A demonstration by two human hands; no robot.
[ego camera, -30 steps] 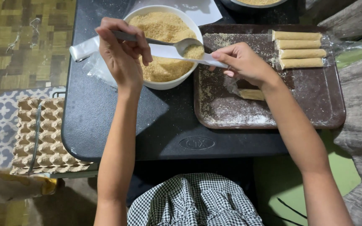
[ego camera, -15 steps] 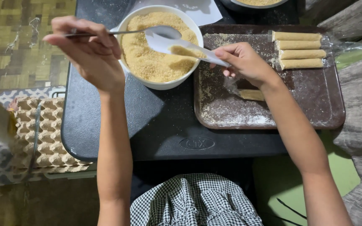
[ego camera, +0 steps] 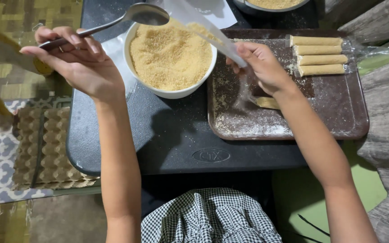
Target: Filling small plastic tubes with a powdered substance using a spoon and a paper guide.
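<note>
The left hand (ego camera: 75,60) pinches the handle of a metal spoon (ego camera: 147,13) between thumb and fingers, its bowl lifted over the rim of the white bowl (ego camera: 169,92) at about 11 o'clock. That bowl sits on a dark tabletop (ego camera: 172,135) and is filled with golden crumbs (ego camera: 169,56). The right hand (ego camera: 262,67), at 3 o'clock from the bowl, has its fingers closed around a narrow clear plastic sleeve (ego camera: 208,29) that slants up towards 11 o'clock, its open end above the crumbs. Under that hand lies a brown tray (ego camera: 329,117) dusted with crumbs, with four filled rolls (ego camera: 318,56) stacked side by side at its 1 o'clock corner. An egg carton (ego camera: 41,148) lies off the tabletop at 9 o'clock
</note>
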